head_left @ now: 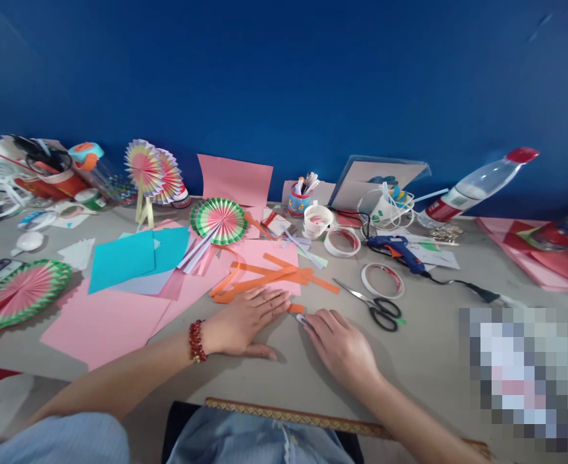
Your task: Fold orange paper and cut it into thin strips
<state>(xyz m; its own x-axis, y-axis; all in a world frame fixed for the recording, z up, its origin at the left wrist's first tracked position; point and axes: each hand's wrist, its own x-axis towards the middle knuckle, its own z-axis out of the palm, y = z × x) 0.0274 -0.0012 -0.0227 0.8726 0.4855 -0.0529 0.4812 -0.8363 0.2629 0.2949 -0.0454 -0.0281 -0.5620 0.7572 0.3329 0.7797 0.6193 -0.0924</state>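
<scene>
On the grey tabletop, the left hand is laid flat, palm down, its fingers stretched out and its thumb held apart; a dark red beaded bracelet is worn at its wrist. In the right hand, a slim, pale tool is pinched, mostly covered by the fingers, so its kind cannot be told. Just beside the tool's tip, at ten o'clock from the right hand, a short orange paper piece is seen near the left fingertips. Loose, long orange paper strips are scattered around one o'clock from the left hand, partly over pink paper. Black-handled metal scissors are placed at one o'clock from the right hand, with a round white tape roll and a blue plastic glue gun farther along. Overlapping turquoise paper sheets are set at ten o'clock from the left hand.
</scene>
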